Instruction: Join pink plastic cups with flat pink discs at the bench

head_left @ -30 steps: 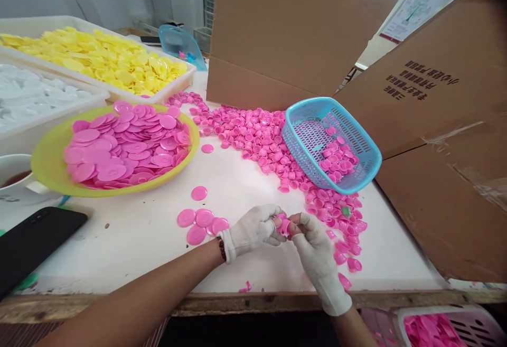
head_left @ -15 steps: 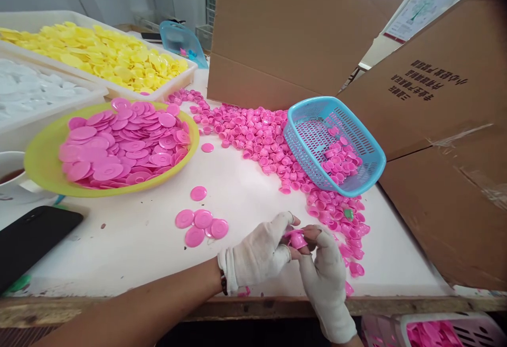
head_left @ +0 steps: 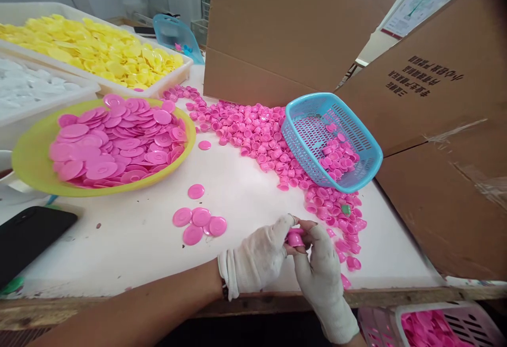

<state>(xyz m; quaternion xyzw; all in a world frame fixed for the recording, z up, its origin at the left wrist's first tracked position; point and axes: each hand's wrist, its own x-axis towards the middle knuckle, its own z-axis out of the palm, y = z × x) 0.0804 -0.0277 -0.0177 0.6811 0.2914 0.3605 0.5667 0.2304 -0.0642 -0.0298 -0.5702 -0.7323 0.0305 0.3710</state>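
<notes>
A small pink cup-shaped piece (head_left: 295, 238) is pinched between two gloved hands just over the near edge of the white tabletop (head_left: 138, 252), right of that edge's middle; a flat pink part shows along its top. The left hand (head_left: 257, 257) has thumb and fingers drawn nearly together around the piece's left side, and the right hand (head_left: 322, 273) grips it from the right with thumb and fingertips, leaving only the piece's width between them. The gloves leave the fingertips bare, probably for a surer grip on something so small; holding it from both sides likely keeps it steady. Just left of the hands lies a small cluster of pink discs (head_left: 201, 216), seemingly within easy reach. Beyond, a heap of pink cups (head_left: 249, 125) curves from the far edge toward the near right corner, with one green piece (head_left: 346, 209) among them. A blue basket (head_left: 352, 120) appears to rest on the heap, pink cups gathered in its right end. Cardboard (head_left: 277, 35) stands upright behind the heap, perhaps to stop pieces from straying. Toward the left edge are a yellow bowl (head_left: 31, 159) piled with more pink discs and a black phone (head_left: 35, 241).
</notes>
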